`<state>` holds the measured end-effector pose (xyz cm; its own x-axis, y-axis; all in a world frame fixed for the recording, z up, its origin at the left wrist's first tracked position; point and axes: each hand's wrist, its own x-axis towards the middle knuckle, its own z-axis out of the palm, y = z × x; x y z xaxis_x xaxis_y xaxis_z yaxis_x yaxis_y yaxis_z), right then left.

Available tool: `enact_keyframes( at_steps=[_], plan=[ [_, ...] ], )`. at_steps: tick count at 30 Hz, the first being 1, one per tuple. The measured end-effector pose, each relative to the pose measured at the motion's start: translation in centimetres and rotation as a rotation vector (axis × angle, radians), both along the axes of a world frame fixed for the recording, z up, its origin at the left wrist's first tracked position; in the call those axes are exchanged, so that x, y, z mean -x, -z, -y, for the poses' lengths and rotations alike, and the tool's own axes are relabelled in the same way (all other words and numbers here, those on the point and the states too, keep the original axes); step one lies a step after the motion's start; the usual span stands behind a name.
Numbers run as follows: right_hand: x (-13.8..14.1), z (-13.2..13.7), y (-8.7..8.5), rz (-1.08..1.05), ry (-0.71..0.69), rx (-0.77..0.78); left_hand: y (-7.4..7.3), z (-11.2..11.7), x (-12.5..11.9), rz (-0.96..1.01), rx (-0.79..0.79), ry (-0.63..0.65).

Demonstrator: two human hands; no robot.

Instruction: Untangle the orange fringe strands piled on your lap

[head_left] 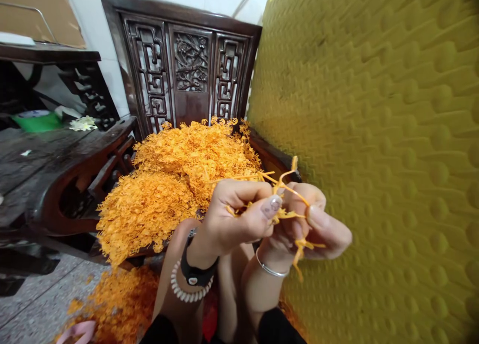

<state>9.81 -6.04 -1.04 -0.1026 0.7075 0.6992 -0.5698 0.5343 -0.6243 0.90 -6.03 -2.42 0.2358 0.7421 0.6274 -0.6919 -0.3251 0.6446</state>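
Note:
Both my hands are raised close together over my knees, working on small branching orange plastic pieces (280,184). My left hand (239,214), with a black band and a beaded bracelet at its wrist, is closed in a pinch on the pieces, thumb on top. Thumb and finger of my right hand (322,219) pinch the thin ends of the same pieces; a silver bangle circles that wrist. One orange sprig (299,249) hangs below the right fingers. Behind my hands lies a big heap of similar orange pieces (168,189) on a dark wooden chair (190,107).
A yellow embossed foam mat (374,134) stands like a wall on my right. At left is a dark wooden table (30,159) with a green container (37,122) behind it. More orange pieces (123,299) lie on the floor near a pink object (78,330).

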Motion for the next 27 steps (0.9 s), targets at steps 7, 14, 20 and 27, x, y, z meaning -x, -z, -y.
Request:
enact_keyframes(
  at_steps=[7,14,20,27],
  plan=[
    [0.5,-0.2,0.1,-0.097,0.052,0.003,0.1,-0.4,-1.1,0.146,0.091,0.127],
    [0.1,-0.4,0.1,-0.165,0.043,0.078,-0.1,-1.3,-1.4,0.336,0.203,0.092],
    [-1.4,-1.4,0.1,-0.149,0.153,0.083,-0.4,-3.4,2.6,0.682,0.208,0.057],
    [0.4,-0.9,1.2,-0.009,0.258,0.116,-1.1,-2.0,3.3,0.677,0.187,-0.085]
  ],
)
